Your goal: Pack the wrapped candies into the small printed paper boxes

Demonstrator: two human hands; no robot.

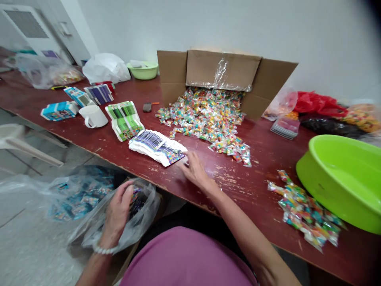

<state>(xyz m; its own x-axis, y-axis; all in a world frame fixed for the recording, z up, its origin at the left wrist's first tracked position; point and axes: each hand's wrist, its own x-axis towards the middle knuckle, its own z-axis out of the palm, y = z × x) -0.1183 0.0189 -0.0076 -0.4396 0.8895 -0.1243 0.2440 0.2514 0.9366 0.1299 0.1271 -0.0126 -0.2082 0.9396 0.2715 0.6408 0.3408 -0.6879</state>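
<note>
Working remotely, I see the purple pouch stack [154,145] front-left of the cardboard box [223,71]. Right hand [195,171] loosely bent at the stack's near end; can't tell if it grips. Left hand [118,206] half-curled over the clear bag [145,220], lower left of the box, hold unclear. Wrapped candies [208,115] heap at the box's mouth.
</note>
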